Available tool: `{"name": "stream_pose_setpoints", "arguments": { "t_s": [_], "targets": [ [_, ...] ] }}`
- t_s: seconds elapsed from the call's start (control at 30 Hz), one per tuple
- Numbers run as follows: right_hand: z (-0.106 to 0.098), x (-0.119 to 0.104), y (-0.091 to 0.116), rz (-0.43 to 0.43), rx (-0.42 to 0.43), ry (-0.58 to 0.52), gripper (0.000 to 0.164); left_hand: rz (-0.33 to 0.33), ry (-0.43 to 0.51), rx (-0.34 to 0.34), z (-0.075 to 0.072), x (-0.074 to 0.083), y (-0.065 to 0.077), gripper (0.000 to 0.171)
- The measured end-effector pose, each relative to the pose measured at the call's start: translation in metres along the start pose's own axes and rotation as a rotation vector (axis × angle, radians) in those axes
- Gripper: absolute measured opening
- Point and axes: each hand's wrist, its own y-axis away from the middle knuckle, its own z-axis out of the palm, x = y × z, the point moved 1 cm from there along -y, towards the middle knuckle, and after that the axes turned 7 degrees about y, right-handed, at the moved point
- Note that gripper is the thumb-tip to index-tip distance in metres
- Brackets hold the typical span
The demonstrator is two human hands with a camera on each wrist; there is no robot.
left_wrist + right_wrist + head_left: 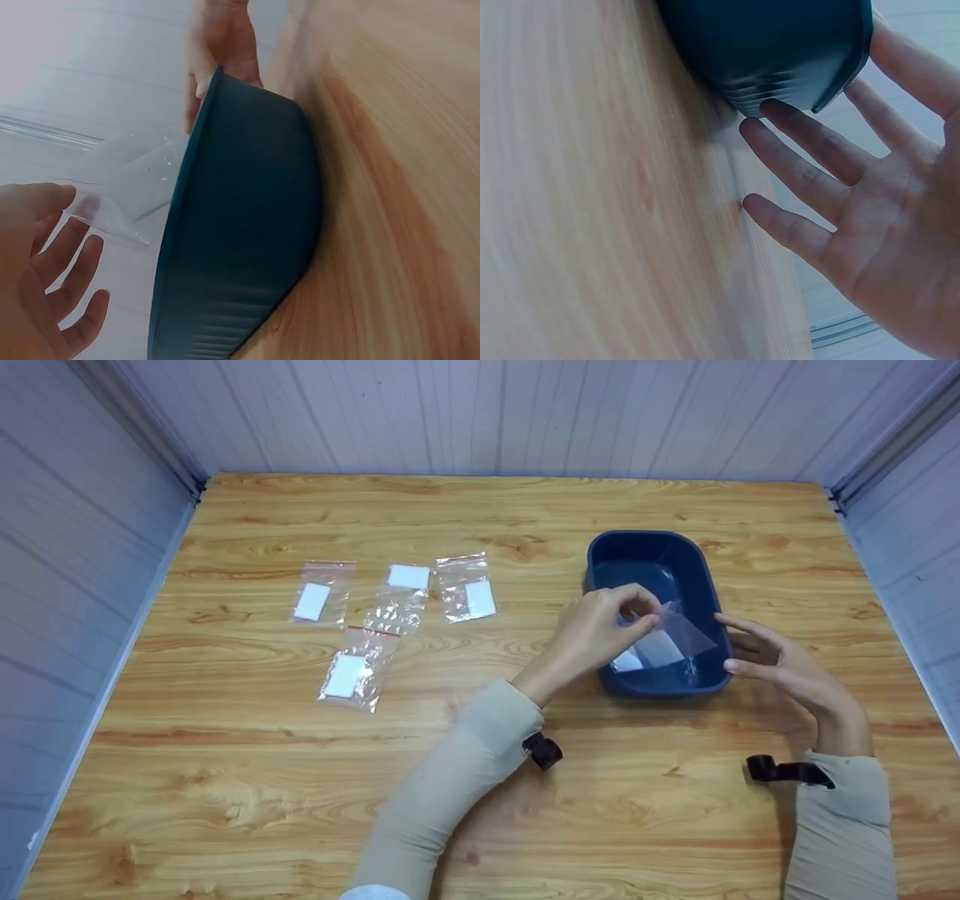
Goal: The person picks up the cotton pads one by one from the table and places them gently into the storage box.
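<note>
The left hand pinches a clear plastic zip bag by its upper edge between thumb and fingertips, its other fingers loosely bent in the left wrist view. The bag hangs at a slant over the near half of a dark blue, rounded rectangular plastic bin, with a flat white rectangular piece showing through the film; whether its lower end touches the bin's floor, I cannot tell. The right hand is spread wide, fingers apart and nearly straight, with its thumb and a fingertip against the bin's right-hand rim. The bin stands upright on a wood-grained, yellow-brown counter. Well to the left of it, four more clear bags lie flat, each with a white rectangle inside: a far-left bag with a red strip along its top, a middle bag whose white piece sits at the far end, a right-hand bag turned slightly, and a nearer bag with a red strip at its far edge. Both arms wear beige sleeves, with a small black device at each cuff. Pale grooved panels rise behind and on both sides.
</note>
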Motion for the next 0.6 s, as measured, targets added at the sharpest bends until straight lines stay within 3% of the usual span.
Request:
{"name": "stream_pose_setpoints", "arguments": {
  "t_s": [0.2, 0.6],
  "targets": [
    [-0.001, 0.000, 0.001, -0.004, -0.007, 0.000, 0.063, -0.045, -0.075, -0.022, 0.006, -0.003, -0.002, 0.014],
    [0.000, 0.005, -0.001, -0.066, -0.031, -0.087, 0.063, -0.038, -0.153, -0.058, 0.011, -0.007, -0.002, 0.019]
  ]
}}
